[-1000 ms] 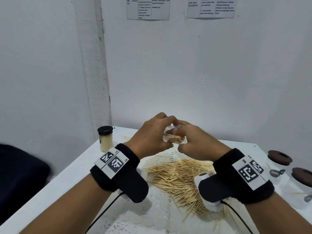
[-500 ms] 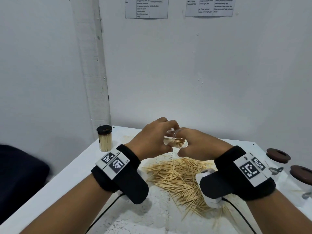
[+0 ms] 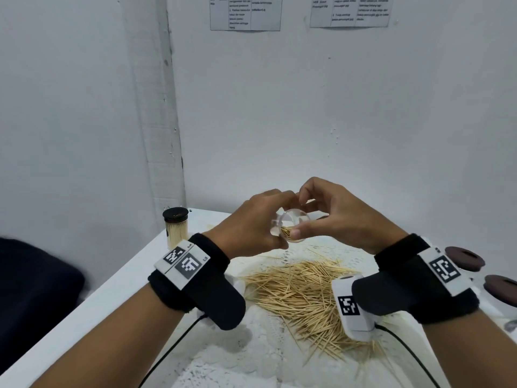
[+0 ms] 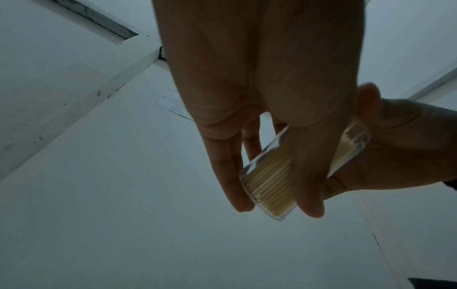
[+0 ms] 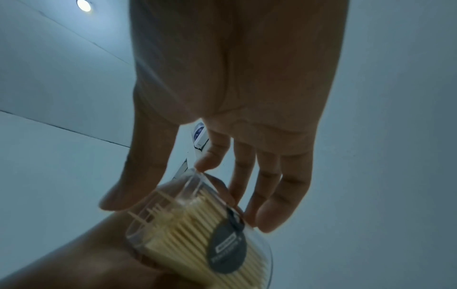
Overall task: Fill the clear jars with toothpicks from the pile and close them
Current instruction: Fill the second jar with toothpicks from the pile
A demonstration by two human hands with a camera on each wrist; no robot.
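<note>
Above the toothpick pile (image 3: 305,292) on the desk (image 3: 117,287), our left hand (image 3: 249,228) grips the tilted clear jar (image 3: 292,226); right hand (image 3: 338,219) fingers (image 5: 269,195) spread at its mouth. We should level the toothpicks before capping.

Wall notices (image 3: 245,13) — dark cloth (image 3: 33,289)
</note>
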